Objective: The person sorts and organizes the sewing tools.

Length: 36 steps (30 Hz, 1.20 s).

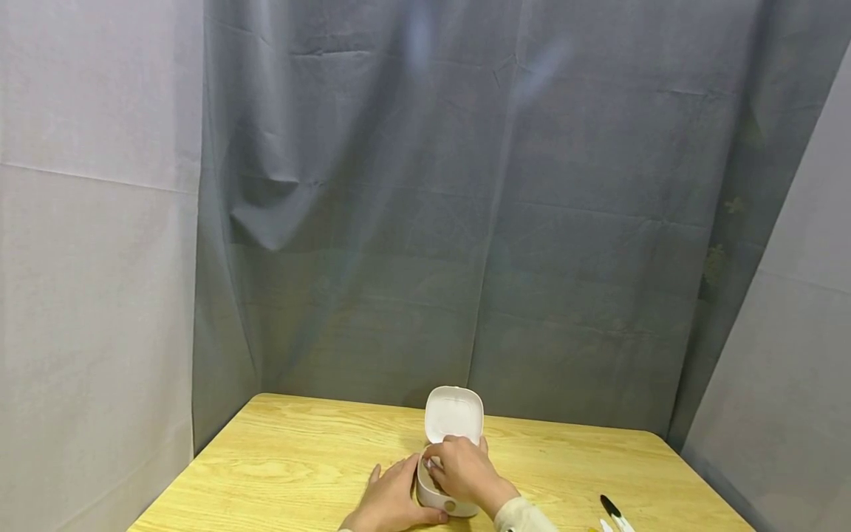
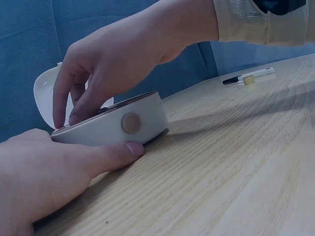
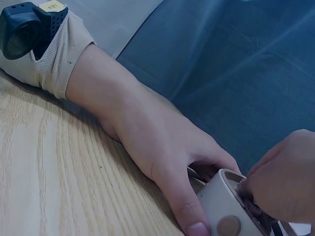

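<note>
A small white box (image 1: pixel 435 499) with a round tan button on its front stands on the wooden table, its lid (image 1: pixel 454 412) raised at the back. My left hand (image 1: pixel 388 499) grips the box from the left, thumb along the front and fingers around the side. From above, my right hand (image 1: pixel 465 465) reaches over the box with bent fingers. Its thumb and fingertips dip inside near the left rim, as the left wrist view shows. Dark contents (image 3: pixel 256 211) show in the box in the right wrist view. I cannot tell whether the right fingertips pinch anything.
On the table's right lies a slim black-and-white tool (image 2: pixel 248 76), with a small yellow textured piece (image 2: pixel 249 80) beside it. Grey curtains (image 1: pixel 465 222) hang behind the table (image 1: pixel 299 443), with pale cloth (image 1: pixel 100 258) at the sides.
</note>
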Each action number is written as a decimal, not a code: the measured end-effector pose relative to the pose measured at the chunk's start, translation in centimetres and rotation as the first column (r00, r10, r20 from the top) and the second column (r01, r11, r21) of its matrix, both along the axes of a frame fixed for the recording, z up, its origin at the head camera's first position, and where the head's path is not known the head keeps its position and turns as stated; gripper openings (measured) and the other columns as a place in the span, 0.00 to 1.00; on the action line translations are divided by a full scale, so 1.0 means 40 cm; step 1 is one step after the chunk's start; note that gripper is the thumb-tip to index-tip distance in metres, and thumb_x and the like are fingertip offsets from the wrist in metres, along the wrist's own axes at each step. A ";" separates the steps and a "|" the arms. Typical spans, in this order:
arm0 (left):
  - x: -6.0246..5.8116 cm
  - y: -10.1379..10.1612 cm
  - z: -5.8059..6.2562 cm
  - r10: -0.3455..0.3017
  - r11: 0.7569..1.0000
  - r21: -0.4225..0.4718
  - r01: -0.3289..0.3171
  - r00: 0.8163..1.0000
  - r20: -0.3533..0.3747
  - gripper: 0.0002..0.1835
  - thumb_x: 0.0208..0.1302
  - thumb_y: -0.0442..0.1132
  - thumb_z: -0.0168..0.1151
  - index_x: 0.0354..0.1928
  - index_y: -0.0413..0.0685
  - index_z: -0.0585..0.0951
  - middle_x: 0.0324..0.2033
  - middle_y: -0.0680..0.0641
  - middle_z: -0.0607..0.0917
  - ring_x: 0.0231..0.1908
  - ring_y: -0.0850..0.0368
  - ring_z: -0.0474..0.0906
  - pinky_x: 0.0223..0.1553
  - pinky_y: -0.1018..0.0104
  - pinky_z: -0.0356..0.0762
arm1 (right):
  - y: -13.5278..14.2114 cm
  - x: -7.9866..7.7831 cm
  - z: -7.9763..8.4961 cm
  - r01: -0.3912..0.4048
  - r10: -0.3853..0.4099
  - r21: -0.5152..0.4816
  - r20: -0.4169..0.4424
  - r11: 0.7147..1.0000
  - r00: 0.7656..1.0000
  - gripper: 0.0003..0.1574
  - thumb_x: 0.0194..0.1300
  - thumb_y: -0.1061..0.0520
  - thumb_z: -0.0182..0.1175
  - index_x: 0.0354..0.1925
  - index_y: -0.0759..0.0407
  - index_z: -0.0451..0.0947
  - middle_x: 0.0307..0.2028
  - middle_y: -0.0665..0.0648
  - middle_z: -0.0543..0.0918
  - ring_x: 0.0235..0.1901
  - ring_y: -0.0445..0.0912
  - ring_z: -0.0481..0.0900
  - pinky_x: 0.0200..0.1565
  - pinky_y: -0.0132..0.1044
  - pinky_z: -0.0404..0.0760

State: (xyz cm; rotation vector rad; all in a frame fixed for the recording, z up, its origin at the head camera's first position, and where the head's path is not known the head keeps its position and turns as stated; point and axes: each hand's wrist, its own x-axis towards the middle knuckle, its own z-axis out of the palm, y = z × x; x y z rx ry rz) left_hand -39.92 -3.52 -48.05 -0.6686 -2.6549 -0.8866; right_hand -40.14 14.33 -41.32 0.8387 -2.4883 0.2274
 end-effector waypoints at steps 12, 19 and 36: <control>0.001 0.001 0.003 -0.006 1.000 -0.014 0.006 1.000 -0.005 0.60 0.45 0.77 0.73 0.76 0.50 0.68 0.64 0.47 0.80 0.65 0.45 0.74 0.63 0.20 0.52 | 0.014 0.004 0.004 -0.015 0.014 -0.020 -0.001 1.000 1.000 0.06 0.64 0.51 0.72 0.41 0.46 0.90 0.26 0.43 0.80 0.29 0.39 0.77 0.38 0.67 0.75; -0.010 -0.003 -0.004 0.004 1.000 -0.023 -0.003 1.000 0.012 0.61 0.45 0.77 0.72 0.75 0.46 0.68 0.65 0.44 0.79 0.65 0.43 0.73 0.65 0.21 0.51 | 0.039 0.020 0.028 -0.004 0.006 -0.037 0.038 0.999 0.999 0.10 0.62 0.55 0.73 0.43 0.48 0.90 0.25 0.40 0.77 0.28 0.36 0.73 0.44 0.77 0.73; -0.007 0.002 -0.008 0.023 0.999 -0.024 -0.023 1.000 0.005 0.61 0.44 0.77 0.73 0.74 0.45 0.69 0.64 0.43 0.80 0.65 0.43 0.73 0.66 0.23 0.53 | 0.135 0.073 0.044 0.030 -0.029 -0.024 0.060 0.999 0.998 0.11 0.62 0.55 0.74 0.45 0.49 0.89 0.26 0.40 0.79 0.29 0.39 0.77 0.47 0.82 0.68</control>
